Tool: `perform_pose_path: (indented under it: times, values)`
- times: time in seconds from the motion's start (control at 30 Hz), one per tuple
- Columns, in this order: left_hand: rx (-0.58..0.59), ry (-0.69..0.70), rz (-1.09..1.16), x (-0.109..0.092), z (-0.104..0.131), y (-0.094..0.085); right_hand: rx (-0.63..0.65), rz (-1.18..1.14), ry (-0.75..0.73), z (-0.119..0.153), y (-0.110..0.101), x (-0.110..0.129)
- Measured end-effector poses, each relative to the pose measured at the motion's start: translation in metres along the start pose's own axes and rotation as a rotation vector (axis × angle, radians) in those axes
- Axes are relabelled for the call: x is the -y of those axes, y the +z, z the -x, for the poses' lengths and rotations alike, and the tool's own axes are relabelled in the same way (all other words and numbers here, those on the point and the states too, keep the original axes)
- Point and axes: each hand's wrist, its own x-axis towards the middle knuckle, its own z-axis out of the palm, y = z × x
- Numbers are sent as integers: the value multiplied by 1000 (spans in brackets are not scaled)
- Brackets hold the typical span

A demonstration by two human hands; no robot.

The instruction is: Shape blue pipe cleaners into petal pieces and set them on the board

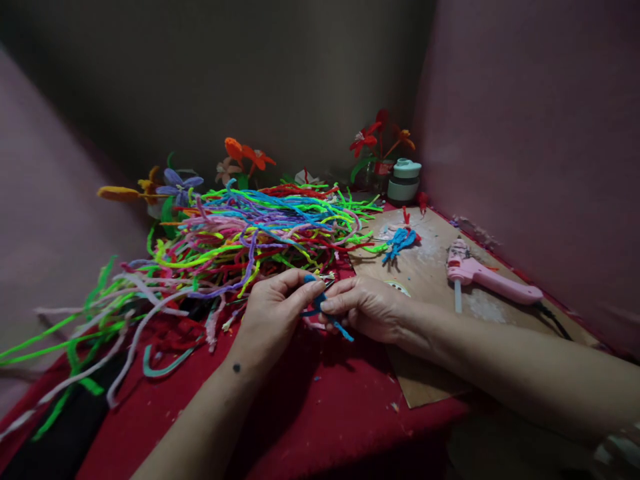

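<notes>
At the centre of the frame, the left hand and right hand pinch a blue pipe cleaner between closed fingertips, above the red cloth. A pink glue gun lies right of them on a board; no writing is readable.

A sprawling heap of pipe cleaners blocks the left and middle of the table, with loose strands trailing to its left edge. On the right, the board carries a glue gun and a small blue bundle, with bare board between them. Flowers and a jar crowd the back corner; the red cloth in front lies open.
</notes>
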Motion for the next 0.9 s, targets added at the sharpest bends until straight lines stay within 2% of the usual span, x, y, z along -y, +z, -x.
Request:
perform_pose_path:
  times: [0.23,0.4,0.63,0.77,0.9]
  values:
    - [37,-36,20,1,-2,-2,12,-28,10,3,0,1]
    - [74,-68,68,-1,-1,-4,-25,58,27,5,3,3]
    - [7,-108,196,1,-3,-6,-43,81,33,5,7,5]
    - [-44,-155,130,-2,-3,-2,-58,236,-4,7,6,3]
    - [-82,-98,-19,-2,-3,-1,-115,466,-110,9,7,1]
